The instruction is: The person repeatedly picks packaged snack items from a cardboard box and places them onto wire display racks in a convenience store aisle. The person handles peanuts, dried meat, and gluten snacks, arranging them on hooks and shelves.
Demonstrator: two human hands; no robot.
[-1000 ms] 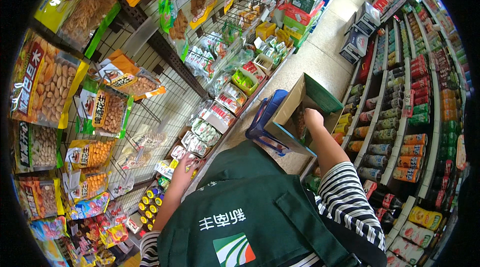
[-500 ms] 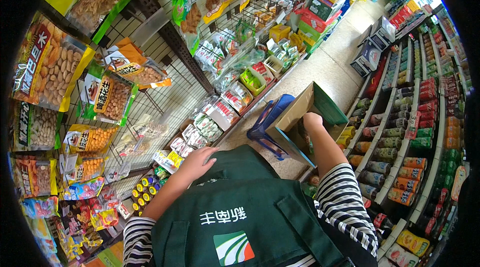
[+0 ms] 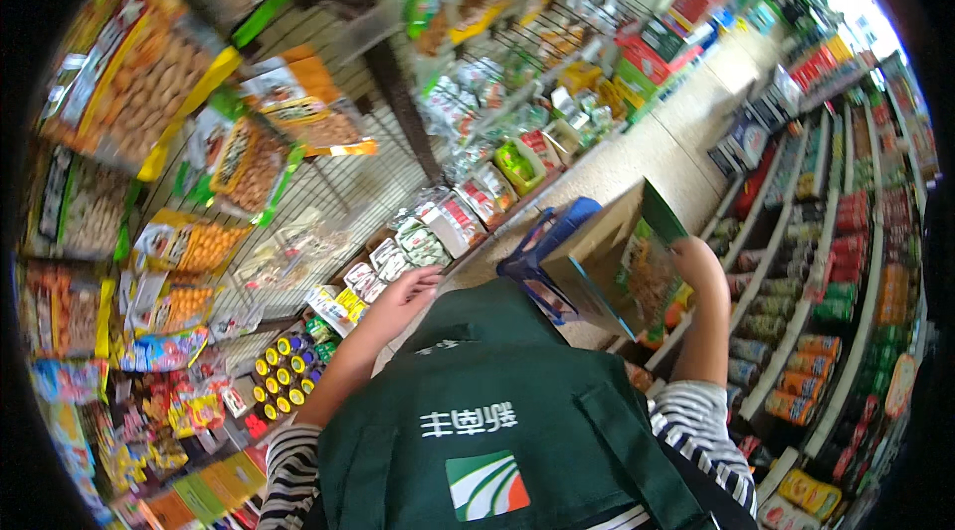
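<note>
At the right, my right hand (image 3: 699, 266) is closed at the upper edge of a clear snack packet (image 3: 649, 281) with brown contents and some green. The packet is at the mouth of an open cardboard box (image 3: 589, 293), brown inside with a green side panel. Beneath and beside the box stands a blue plastic stool (image 3: 532, 262). My left hand (image 3: 406, 299) is empty, its fingers stretched out loosely, in front of the lower goods of the wire rack. Blur hides the exact finger contact on the packet.
To the left, bags of nuts (image 3: 149, 78) and other snacks hang on a wire rack (image 3: 348, 172). Yellow-lidded jars (image 3: 284, 371) stand low beside it. Curved shelves of cans and bottles (image 3: 801, 381) line the right. Dark cartons (image 3: 741, 144) sit along the aisle floor (image 3: 662, 157).
My right hand has come up and right out of the box, bringing the packet into view. My left hand stays open. The view has shifted, and the rack goods look blurred.
</note>
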